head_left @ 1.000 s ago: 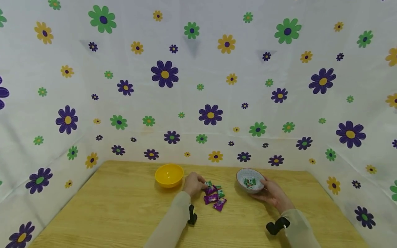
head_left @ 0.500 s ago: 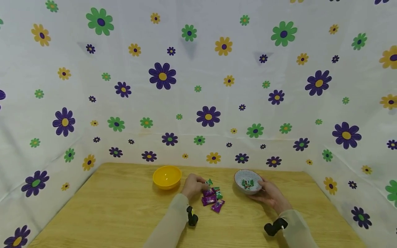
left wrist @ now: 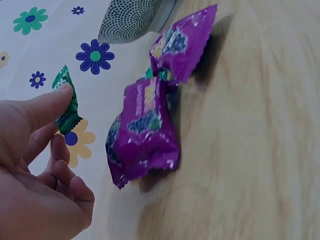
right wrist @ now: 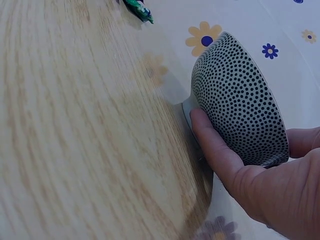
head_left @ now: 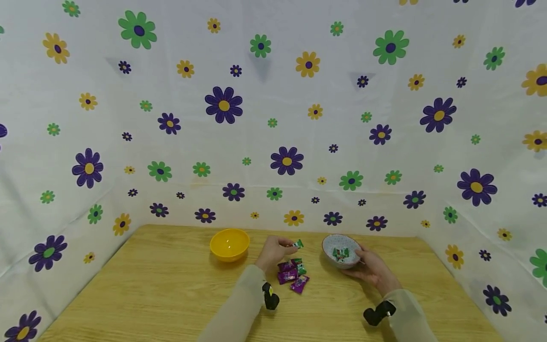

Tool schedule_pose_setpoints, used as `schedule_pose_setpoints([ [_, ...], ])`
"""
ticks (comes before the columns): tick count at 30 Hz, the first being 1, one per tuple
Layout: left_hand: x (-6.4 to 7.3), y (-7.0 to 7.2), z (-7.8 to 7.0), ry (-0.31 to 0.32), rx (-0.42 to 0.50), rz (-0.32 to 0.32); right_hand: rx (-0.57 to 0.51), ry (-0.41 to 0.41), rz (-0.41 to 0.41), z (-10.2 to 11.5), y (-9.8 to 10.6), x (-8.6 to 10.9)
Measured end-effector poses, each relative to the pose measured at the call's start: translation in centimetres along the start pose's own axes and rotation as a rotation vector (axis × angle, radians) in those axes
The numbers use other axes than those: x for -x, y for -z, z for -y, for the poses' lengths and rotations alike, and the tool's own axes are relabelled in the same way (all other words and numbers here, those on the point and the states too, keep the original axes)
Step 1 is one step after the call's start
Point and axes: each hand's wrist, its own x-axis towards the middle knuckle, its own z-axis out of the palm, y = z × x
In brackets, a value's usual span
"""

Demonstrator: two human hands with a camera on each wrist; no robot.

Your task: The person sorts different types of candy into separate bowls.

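My left hand pinches a green-wrapped candy between thumb and fingers, just above the table. Beneath and beside that hand lies a small pile of purple-wrapped candies with another green candy among them. To the right, my right hand grips a speckled bowl, thumb by the rim and a finger along the underside near the foot. Green candies lie inside this bowl. In the right wrist view its dotted outer wall shows, while the inside is hidden.
A yellow bowl stands on the wooden table to the left of my left hand. A white flowered cloth hangs behind the table and along both sides. Black camera mounts sit on both wrists.
My left hand has risen from the pile and moved slightly right, now with a green candy pinched in its fingers. My right hand keeps holding the bowl; the whole head view shifted slightly.
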Motion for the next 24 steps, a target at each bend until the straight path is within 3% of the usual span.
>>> schedule_pose_setpoints([
  [9, 0.0, -2.1, -0.7, -0.079, 0.071, 0.040, 0.008, 0.004, -0.008, -0.1, 0.2, -0.1],
  [24, -0.4, -6.3, -2.6, -0.084, 0.093, 0.069, 0.020, -0.005, -0.005, -0.1, 0.1, -0.1],
])
